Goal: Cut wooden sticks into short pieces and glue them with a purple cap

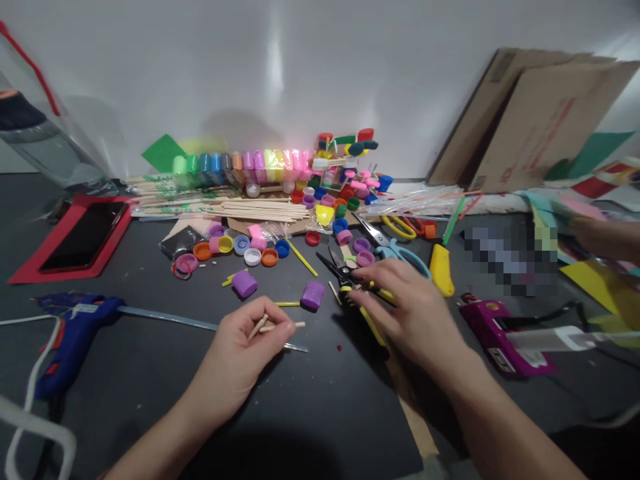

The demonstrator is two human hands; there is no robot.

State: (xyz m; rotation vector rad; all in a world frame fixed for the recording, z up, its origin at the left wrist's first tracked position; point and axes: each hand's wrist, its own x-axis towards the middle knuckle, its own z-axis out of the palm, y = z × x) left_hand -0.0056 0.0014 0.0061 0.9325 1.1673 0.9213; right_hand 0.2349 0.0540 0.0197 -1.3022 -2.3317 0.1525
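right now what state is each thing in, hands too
Left hand: closed on wooden stick pieces
Right hand: fingers spread, over the pliers
Pliers: jaws open
Phone: flat on red sheet, screen dark
Glue gun: on its side, glue stick in its back
Cardboard: leaning on the wall
Blue-handled scissors: can't tell

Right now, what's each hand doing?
Left hand: closed, pinching short wooden sticks.
Right hand: open over the pliers; whether touching, can't tell.
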